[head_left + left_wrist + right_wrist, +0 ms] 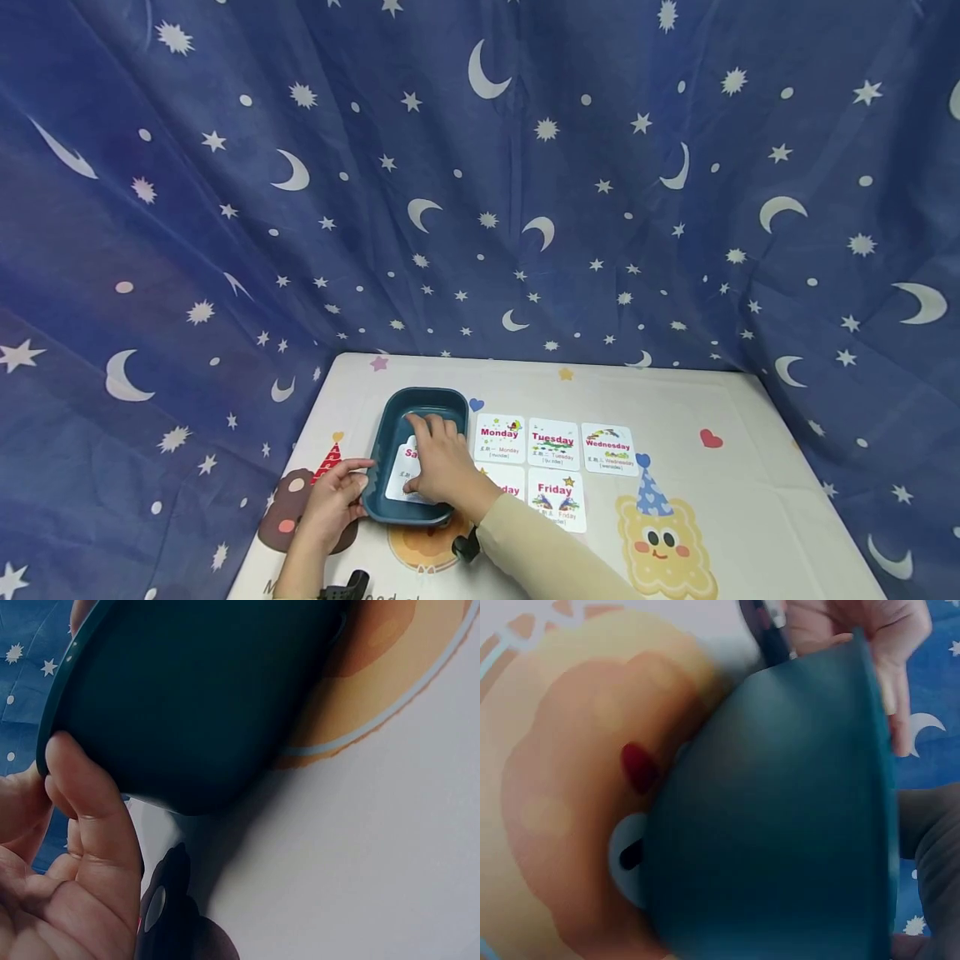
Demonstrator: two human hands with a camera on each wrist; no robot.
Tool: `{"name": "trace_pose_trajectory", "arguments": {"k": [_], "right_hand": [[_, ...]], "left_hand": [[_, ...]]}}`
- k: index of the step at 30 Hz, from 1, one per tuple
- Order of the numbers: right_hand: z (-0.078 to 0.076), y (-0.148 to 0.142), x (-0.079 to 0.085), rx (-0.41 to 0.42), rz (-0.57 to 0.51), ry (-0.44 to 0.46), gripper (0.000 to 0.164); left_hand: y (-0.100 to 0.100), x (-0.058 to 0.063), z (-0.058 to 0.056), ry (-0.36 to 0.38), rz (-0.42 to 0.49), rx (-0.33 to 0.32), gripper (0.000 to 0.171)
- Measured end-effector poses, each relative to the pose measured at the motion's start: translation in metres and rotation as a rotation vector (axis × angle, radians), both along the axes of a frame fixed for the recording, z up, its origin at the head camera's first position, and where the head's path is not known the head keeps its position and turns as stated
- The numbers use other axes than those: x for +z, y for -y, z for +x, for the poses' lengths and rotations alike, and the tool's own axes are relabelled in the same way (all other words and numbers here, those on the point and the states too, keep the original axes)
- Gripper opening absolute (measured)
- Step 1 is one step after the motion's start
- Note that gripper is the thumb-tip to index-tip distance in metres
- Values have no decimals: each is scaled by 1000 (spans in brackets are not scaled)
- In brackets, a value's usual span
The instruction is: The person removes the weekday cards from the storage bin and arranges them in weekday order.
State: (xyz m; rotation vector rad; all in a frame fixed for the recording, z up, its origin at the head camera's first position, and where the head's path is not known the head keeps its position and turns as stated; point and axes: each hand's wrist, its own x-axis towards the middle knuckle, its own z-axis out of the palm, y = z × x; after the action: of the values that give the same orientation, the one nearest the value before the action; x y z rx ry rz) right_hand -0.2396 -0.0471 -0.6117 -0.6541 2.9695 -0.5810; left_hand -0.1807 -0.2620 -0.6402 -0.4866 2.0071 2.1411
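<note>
A dark teal tray (381, 454) stands at the left of the white table. My left hand (335, 504) grips its left rim, the thumb and fingers pinching the wall, as the left wrist view also shows. Inside the tray lies a white card (400, 482) lettered "Sa…", the rest of its word covered. My right hand (444, 467) reaches into the tray and holds this card, its thumb on the card's face and its fingers curled over the upper right part. In the right wrist view the tray (780, 810) wall hides the right fingertips.
Right of the tray lie the Monday (500, 438), Tuesday (553, 443) and Wednesday (610, 449) cards in a row. Below them are a card ending in "day" (504, 478), partly behind the right forearm, and the Friday card (557, 492). A blue star-patterned curtain (480, 250) surrounds the table.
</note>
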Motion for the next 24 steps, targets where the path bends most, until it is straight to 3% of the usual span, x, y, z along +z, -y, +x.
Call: {"name": "trace_pose_trajectory", "arguments": {"k": [9, 19, 24], "right_hand": [[-6, 2, -1, -21, 100, 31, 118], [-15, 2, -3, 3, 170, 1, 117], [-15, 2, -5, 15, 269, -9, 110]], "left_hand": [[-2, 0, 1, -15, 15, 21, 35], [-3, 0, 1, -14, 14, 31, 34], [-3, -2, 1, -5, -3, 35, 33]]}}
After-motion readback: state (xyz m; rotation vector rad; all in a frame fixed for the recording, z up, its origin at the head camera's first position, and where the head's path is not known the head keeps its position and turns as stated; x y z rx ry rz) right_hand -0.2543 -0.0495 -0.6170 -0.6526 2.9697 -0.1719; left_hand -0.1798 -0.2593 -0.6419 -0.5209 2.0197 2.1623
